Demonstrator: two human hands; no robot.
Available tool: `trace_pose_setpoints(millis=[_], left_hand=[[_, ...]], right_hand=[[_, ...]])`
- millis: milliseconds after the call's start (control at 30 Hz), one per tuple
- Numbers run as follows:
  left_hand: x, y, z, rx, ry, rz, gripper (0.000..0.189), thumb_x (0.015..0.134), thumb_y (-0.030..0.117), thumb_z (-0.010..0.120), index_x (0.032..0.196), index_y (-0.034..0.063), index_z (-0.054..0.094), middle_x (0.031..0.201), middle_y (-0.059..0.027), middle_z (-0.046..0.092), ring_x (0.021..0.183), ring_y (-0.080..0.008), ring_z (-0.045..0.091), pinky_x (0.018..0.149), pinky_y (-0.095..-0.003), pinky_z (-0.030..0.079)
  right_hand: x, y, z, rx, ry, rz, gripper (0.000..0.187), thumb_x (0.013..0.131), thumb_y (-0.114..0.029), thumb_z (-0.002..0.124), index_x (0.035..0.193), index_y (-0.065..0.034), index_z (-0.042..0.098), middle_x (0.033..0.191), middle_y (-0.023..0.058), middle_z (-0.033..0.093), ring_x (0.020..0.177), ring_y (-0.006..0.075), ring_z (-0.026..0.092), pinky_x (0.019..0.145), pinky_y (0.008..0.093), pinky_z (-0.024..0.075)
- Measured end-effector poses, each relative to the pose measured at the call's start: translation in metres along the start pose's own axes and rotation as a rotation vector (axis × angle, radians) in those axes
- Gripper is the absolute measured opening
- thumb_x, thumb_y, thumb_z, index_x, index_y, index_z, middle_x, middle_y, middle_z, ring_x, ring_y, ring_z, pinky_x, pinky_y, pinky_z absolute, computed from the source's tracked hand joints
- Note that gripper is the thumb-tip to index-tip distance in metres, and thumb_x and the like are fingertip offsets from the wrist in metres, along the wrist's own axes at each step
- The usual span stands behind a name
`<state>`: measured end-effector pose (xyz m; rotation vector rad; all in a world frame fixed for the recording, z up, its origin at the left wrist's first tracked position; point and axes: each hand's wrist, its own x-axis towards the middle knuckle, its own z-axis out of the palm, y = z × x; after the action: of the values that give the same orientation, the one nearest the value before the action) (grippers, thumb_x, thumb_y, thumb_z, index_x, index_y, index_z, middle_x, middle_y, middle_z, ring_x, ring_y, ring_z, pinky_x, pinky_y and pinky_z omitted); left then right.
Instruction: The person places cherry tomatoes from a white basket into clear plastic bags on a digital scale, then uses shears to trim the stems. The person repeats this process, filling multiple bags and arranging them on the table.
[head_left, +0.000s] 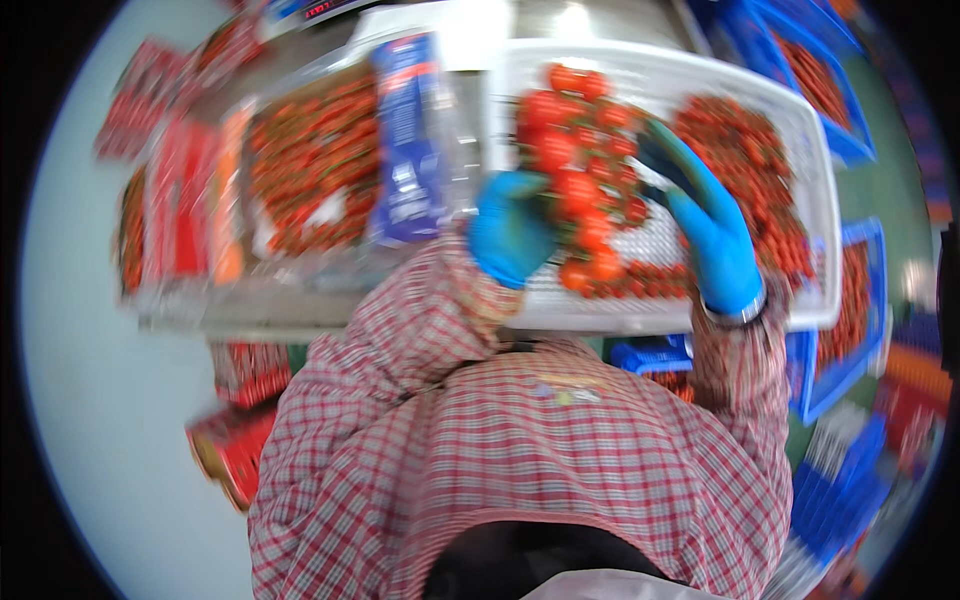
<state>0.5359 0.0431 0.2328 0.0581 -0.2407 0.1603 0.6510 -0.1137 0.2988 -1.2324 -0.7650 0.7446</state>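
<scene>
A truss of red tomatoes (576, 191) hangs over a white perforated plastic crate (825, 247). My left hand (514, 229), in a blue glove, is curled around the left side of that truss. Motion blur softens the fingers, and the tomatoes partly hide them. To the right, my right hand (709, 232), also blue-gloved, has thumb and fingers spread beside some smaller tomatoes (616, 161); whether the fingertips touch these is unclear. More small tomatoes on the vine (739, 165) fill the crate's right side, and a row of them (637, 280) lies along its near edge.
Left of the crate stands an open box of vine tomatoes (315, 165) with a blue printed plastic wrapper (409, 142) along its side. Red printed packaging (180, 199) lies farther left. Blue crates of tomatoes (847, 300) stand at the right. A digital display (319, 9) shows at the top.
</scene>
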Motion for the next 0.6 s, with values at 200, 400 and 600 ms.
trace_pose_setpoints(millis=[200,400,600], left_hand=[[-0.067,0.018,0.040,0.376,0.326,0.193,0.055,0.076,0.001,0.054,0.128,0.0039,0.038,0.114,-0.0087,0.054,0.100,-0.0208,0.055,0.086,-0.0367,0.046],[-0.194,0.094,0.060,0.582,0.526,0.465,0.047,0.091,0.029,0.047,0.131,0.0091,0.034,0.126,-0.0141,0.046,0.102,-0.0299,0.055,0.081,-0.0455,0.049],[-0.248,0.169,0.083,0.437,0.560,0.573,0.069,0.087,0.061,0.032,0.137,0.0139,0.026,0.140,-0.0137,0.028,0.120,-0.0362,0.038,0.091,-0.0558,0.040]], right_hand=[[0.029,0.041,0.087,-0.181,-0.053,0.091,0.067,0.085,-0.011,0.059,0.139,0.0009,0.020,0.134,0.0148,0.037,0.120,0.0215,0.041,0.098,0.0328,0.0364],[0.117,0.062,0.191,-0.569,-0.624,-0.060,0.067,0.075,-0.018,0.066,0.134,-0.0109,0.035,0.111,0.0132,0.058,0.094,0.0204,0.060,0.078,0.0319,0.0489],[0.180,0.167,0.344,-1.356,-0.692,-0.736,0.051,0.076,-0.025,0.062,0.122,-0.0112,0.048,0.109,0.0079,0.054,0.093,0.0297,0.054,0.076,0.0385,0.0474]])
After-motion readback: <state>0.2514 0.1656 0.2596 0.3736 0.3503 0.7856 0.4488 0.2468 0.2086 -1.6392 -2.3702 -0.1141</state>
